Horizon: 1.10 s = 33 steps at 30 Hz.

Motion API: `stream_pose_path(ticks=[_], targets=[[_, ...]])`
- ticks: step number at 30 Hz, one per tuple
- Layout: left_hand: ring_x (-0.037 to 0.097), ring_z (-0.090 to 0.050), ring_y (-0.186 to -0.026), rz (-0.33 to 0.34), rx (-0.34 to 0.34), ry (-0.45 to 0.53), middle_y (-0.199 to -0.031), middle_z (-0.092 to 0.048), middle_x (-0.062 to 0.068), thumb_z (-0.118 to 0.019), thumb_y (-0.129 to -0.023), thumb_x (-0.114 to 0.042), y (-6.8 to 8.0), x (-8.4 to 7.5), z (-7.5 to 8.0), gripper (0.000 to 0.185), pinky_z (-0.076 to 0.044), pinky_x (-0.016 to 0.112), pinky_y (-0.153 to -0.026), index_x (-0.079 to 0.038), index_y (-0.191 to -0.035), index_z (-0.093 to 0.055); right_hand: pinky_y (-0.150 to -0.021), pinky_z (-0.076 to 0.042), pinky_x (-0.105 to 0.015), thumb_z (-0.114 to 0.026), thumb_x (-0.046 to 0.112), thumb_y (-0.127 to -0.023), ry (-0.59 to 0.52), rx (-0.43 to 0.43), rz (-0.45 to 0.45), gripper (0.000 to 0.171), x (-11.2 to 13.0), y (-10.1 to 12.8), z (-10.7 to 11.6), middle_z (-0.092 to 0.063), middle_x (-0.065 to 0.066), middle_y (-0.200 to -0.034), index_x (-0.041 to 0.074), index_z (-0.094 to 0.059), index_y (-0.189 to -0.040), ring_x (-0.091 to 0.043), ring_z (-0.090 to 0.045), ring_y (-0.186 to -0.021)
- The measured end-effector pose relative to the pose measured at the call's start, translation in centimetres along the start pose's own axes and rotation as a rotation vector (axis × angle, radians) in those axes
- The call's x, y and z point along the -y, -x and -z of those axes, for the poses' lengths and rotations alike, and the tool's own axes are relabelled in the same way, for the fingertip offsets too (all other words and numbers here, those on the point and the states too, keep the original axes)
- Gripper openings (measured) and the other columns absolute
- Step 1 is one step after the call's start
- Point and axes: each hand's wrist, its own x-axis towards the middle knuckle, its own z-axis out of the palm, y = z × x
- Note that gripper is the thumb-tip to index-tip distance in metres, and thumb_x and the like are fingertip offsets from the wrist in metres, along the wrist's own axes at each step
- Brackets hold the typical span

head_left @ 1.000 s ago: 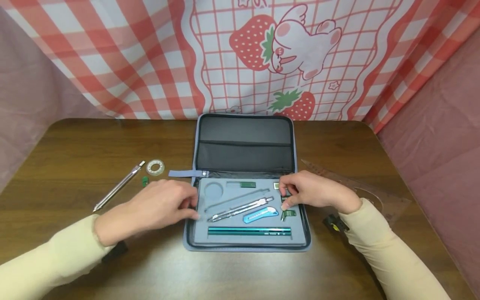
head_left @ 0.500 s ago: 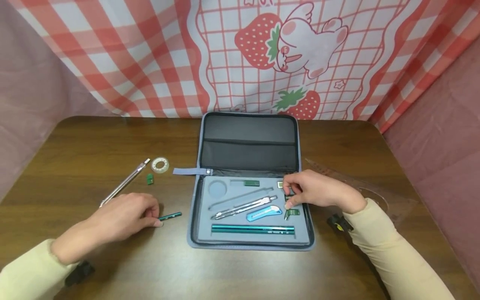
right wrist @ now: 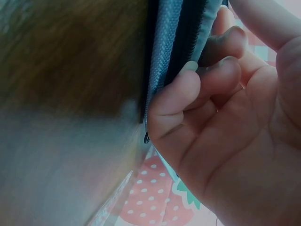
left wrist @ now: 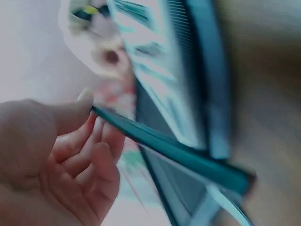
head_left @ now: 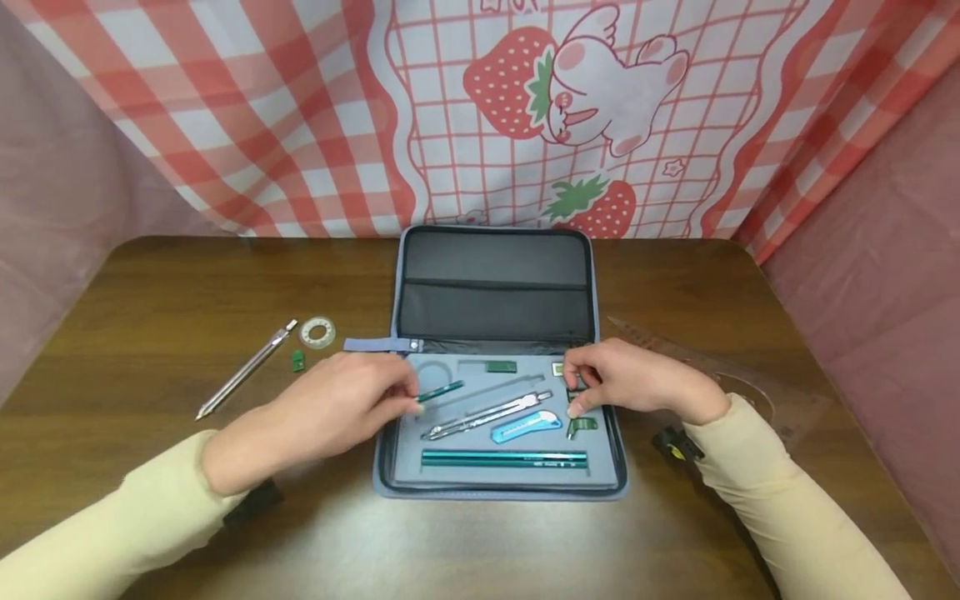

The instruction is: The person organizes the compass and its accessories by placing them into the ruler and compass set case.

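Between the thumb and fingertips of our left hand (head_left: 337,412) sits a small green pencil (head_left: 441,390), pinched at its near end so that the free tip juts out past the fingers, over the grey foam tray of the open case (head_left: 495,487). The left wrist view confirms the grip: thumb pressed on top, the other fingers curled underneath, clamped on the green shaft.

We judge this to be the stowing step: the pencil hangs just above a long empty slot in the foam (head_left: 487,388), which runs aslant ahead of the fingertips, with the silver compass (head_left: 487,414) lying just nearer us than that slot.

Our right hand (head_left: 637,383) rests at the far side of the tray. Its fingers are curled over the case's zip edge and touch small green pieces there (head_left: 581,427); whether they actually pinch one, we cannot tell.

The next move, as we read it, calls for turning the pencil until it lies along the slot, lowering it flat, then letting thumb and fingers part. The fit looks snug, so a skewed approach would leave the pencil riding on the foam or on the compass beside it.
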Motion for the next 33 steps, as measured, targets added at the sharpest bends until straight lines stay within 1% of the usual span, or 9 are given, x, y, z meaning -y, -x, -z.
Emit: stream_pose_path(ticks=[4, 7, 10, 13, 17, 19, 25, 29, 33], targets=[[0.003, -0.057, -0.077, -0.099, -0.035, 0.104, -0.092, -0.066, -0.009, -0.074, -0.091, -0.025, -3.0, -3.3, -0.5, 0.015, -0.049, 0.023, -0.068, -0.016, -0.103, -0.071, -0.059, -0.035, -0.028, -0.081, 0.034, -0.082, -0.007, 0.001, 0.0, 0.029, 0.0, 0.1, -0.1, -0.042, 0.006, -0.064, 0.019, -0.057, -0.088, -0.011, -0.041, -0.059], [0.002, -0.059, -0.081, -0.187, -0.049, 0.178, -0.097, -0.068, -0.008, -0.075, -0.091, -0.023, -4.4, -5.1, -1.6, 0.017, -0.05, 0.02, -0.07, -0.015, -0.106, -0.071, -0.058, -0.035, -0.028, -0.081, 0.032, -0.082, -0.017, 0.004, 0.001, 0.027, -0.1, 0.1, -0.3, -0.042, 0.006, -0.064, 0.019, -0.058, -0.088, -0.011, -0.041, -0.059], [0.001, -0.059, -0.08, -0.269, -0.027, 0.233, -0.097, -0.068, -0.007, -0.075, -0.091, -0.022, -5.3, -6.3, -2.8, 0.016, -0.048, 0.018, -0.07, -0.014, -0.104, -0.07, -0.058, -0.035, -0.027, -0.081, 0.028, -0.083, -0.015, 0.004, 0.004, 0.025, 0.0, 0.0, -0.4, -0.043, 0.006, -0.064, 0.02, -0.058, -0.087, -0.011, -0.042, -0.059], [-0.001, -0.057, -0.077, -0.31, 0.017, 0.247, -0.096, -0.066, -0.008, -0.075, -0.091, -0.023, -5.6, -6.7, -3.7, 0.016, -0.047, 0.016, -0.071, -0.014, -0.104, -0.071, -0.058, -0.035, -0.027, -0.081, 0.027, -0.083, -0.01, -0.002, 0.001, 0.025, 0.0, 0.0, -0.3, -0.043, 0.006, -0.064, 0.02, -0.058, -0.087, -0.011, -0.042, -0.059], [-0.002, -0.055, -0.076, -0.329, 0.055, 0.231, -0.095, -0.066, -0.01, -0.075, -0.091, -0.024, -5.6, -6.7, -4.5, 0.014, -0.045, 0.015, -0.07, -0.016, -0.101, -0.071, -0.058, -0.035, -0.028, -0.082, 0.03, -0.082, -0.008, -0.006, -0.004, 0.027, 0.0, -0.1, -0.2, -0.043, 0.006, -0.064, 0.02, -0.058, -0.087, -0.011, -0.042, -0.06], [-0.002, -0.055, -0.076, -0.318, 0.084, 0.213, -0.094, -0.065, -0.011, -0.075, -0.091, -0.024, -5.6, -6.5, -4.8, 0.012, -0.046, 0.016, -0.07, -0.018, -0.099, -0.071, -0.058, -0.035, -0.028, -0.082, 0.032, -0.082, -0.005, -0.005, -0.006, 0.027, -0.1, -0.1, -0.1, -0.044, 0.006, -0.065, 0.02, -0.058, -0.087, -0.012, -0.043, -0.06], [-0.002, -0.054, -0.075, -0.28, 0.224, 0.065, -0.087, -0.062, -0.013, -0.074, -0.091, -0.02, -5.2, -6.5, -6.0, 0.004, -0.049, 0.02, -0.071, -0.019, -0.092, -0.07, -0.058, -0.035, -0.028, -0.081, 0.035, -0.082, -0.004, -0.002, -0.009, 0.028, -0.1, -0.2, -0.1, -0.044, 0.005, -0.065, 0.02, -0.058, -0.087, -0.012, -0.043, -0.06], [-0.001, -0.054, -0.072, -0.271, 0.221, -0.004, -0.081, -0.06, -0.013, -0.074, -0.09, -0.018, -4.9, -6.7, -6.6, 0.005, -0.049, 0.02, -0.068, -0.019, -0.086, -0.07, -0.058, -0.035, -0.028, -0.081, 0.035, -0.081, -0.001, -0.006, -0.016, 0.028, 0.0, -0.2, -0.1, -0.044, 0.005, -0.064, 0.02, -0.058, -0.087, -0.012, -0.042, -0.06], [0.0, -0.054, -0.071, -0.247, 0.208, 0.002, -0.078, -0.059, -0.013, -0.074, -0.09, -0.017, -4.9, -6.7, -6.6, 0.007, -0.049, 0.02, -0.068, -0.019, -0.084, -0.072, -0.058, -0.035, -0.028, -0.081, 0.035, -0.081, 0.001, -0.006, -0.028, 0.028, 0.0, -0.1, -0.1, -0.044, 0.005, -0.064, 0.02, -0.058, -0.087, -0.012, -0.042, -0.06]])
